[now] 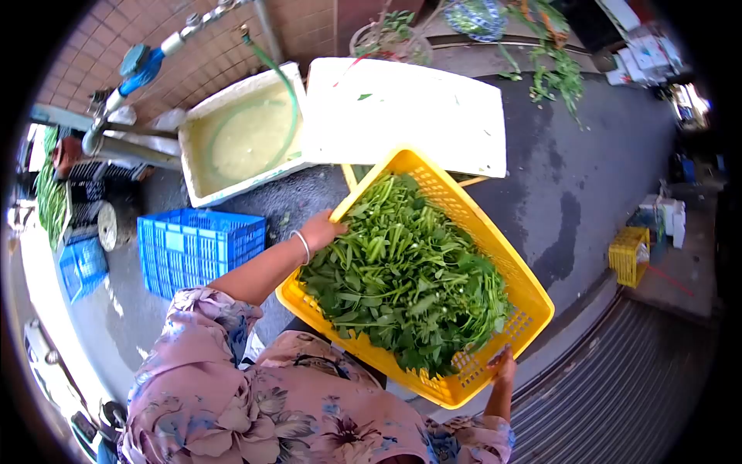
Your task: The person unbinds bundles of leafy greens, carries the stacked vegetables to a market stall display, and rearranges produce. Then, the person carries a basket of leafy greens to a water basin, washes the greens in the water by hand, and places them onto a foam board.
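We hold our left arm out ahead, with the elbow a bit bent. The left hand point(321, 231) is at the upper left side of a big yellow plastic basket point(533, 313) with holes in its walls. Its fingers are bent over the rim, gripping it, and the tips are close to the leaves. We cannot see all of its thumb. A thin silver-coloured bracelet point(304, 248) goes round that wrist.

Our right arm is low and close to us, with much of it hidden by our pink flowered shirt point(232, 410). The right hand point(503, 366) holds the basket near its lower right corner. Its fingers are curled up against the wall, but we cannot tell how tightly they close, as part of them is hidden.

The basket is in front of our body, between our two hands, and it sits at a slant. Inside is a big heap of green leafy stems point(402, 278).

Past the basket is a flat white foam board point(406, 112). Left of that we see a white foam box point(251, 184) with cloudy water and a green hose point(293, 116) in it. A blue plastic crate point(185, 251) stands near our left arm, on the grey ground point(556, 170).
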`<state>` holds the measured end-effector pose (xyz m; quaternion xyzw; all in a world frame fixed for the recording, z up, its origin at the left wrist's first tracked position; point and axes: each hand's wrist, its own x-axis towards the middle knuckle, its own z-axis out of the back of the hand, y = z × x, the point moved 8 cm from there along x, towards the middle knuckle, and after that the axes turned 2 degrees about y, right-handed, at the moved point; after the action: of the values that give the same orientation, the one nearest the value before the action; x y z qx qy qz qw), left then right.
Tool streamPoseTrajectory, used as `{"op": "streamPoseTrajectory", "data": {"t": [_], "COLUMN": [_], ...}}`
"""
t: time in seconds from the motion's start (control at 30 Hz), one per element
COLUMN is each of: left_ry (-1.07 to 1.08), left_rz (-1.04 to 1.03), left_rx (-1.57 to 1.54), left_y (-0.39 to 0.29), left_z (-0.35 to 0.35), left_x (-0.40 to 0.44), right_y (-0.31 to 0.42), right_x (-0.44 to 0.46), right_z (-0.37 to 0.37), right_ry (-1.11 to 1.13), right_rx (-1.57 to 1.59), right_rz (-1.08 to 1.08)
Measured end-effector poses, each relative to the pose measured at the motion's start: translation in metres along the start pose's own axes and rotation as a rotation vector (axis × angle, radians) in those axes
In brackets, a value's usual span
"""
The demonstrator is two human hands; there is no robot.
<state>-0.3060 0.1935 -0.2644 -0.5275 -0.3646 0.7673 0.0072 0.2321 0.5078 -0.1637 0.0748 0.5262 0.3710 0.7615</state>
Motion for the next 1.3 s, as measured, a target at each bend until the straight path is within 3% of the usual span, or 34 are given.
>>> {"op": "streamPoseTrajectory", "data": {"t": [0.03, 0.1, 0.2, 0.23, 0.3, 0.37, 0.43, 0.47, 0.5, 0.57, 0.63, 0.67, 0.73, 0.83, 0.97, 1.03, 1.1, 1.3], "left_ry": [-0.069, -0.005, 0.522, 0.645, 0.395, -0.103, -0.291, -0.294, -0.352, -0.393, -0.946, -0.941, -0.622, -0.569, -0.63, -0.671, -0.572, -0.682], "left_rz": [-0.048, 0.058, 0.033, 0.13, 0.137, 0.304, 0.444, 0.454, 0.422, 0.404, 0.36, 0.364, 0.242, 0.166, -0.026, 0.004, -0.023, -0.119], "left_rx": [-0.033, -0.068, -0.506, -0.588, -0.57, -0.466, -0.357, -0.355, -0.388, -0.419, -0.669, -0.674, -0.989, -1.104, -1.006, -0.981, -0.969, -1.004], "left_y": [-0.019, -0.035, -0.047, -0.054, -0.036, 0.026, 0.059, 0.07, 0.081, 0.085, 0.082, 0.082, 0.081, 0.063, 0.041, 0.05, 0.064, 0.078], "left_z": [0.008, 0.014, 0.009, 0.02, 0.062, 0.106, 0.119, 0.116, 0.115, 0.1, 0.107, 0.107, 0.093, 0.102, 0.163, 0.19, 0.197, 0.206], "left_x": [-0.008, -0.021, -0.021, -0.03, 0.006, 0.077, 0.125, 0.15, 0.174, 0.212, 0.215, 0.223, 0.251, 0.239, 0.182, 0.13, 0.094, 0.029], "right_y": [0.003, 0.008, 0.021, 0.022, 0.026, 0.024, 0.021, 0.019, 0.024, 0.025, 0.029, 0.032, 0.031, 0.037, 0.04, 0.046, 0.049, 0.058], "right_x": [0.013, 0.026, 0.044, 0.043, 0.05, 0.06, 0.073, 0.08, 0.081, 0.094, 0.092, 0.092, 0.097, 0.094, 0.103, 0.106, 0.112, 0.13], "right_z": [-0.011, -0.013, -0.021, -0.018, -0.019, -0.015, -0.014, -0.014, -0.006, -0.001, -0.002, -0.005, -0.001, 0.002, -0.007, -0.017, -0.02, -0.023], "right_ry": [0.034, 0.01, 0.038, 0.026, 0.047, 0.012, 0.011, 0.092, -0.053, 0.042, 0.01, -0.006, -0.056, -0.099, -0.044, 0.059, 0.046, 0.029], "right_rx": [-0.024, -0.072, -0.135, -0.154, -0.15, -0.161, -0.085, -0.042, -0.121, -0.076, -0.073, -0.06, -0.1, -0.144, -0.14, -0.143, -0.144, -0.111], "right_rz": [-0.009, -0.052, -0.09, -0.102, -0.101, -0.148, -0.161, -0.172, -0.155, -0.137, -0.142, -0.139, -0.165, -0.199, -0.206, -0.204, -0.235, -0.215]}}
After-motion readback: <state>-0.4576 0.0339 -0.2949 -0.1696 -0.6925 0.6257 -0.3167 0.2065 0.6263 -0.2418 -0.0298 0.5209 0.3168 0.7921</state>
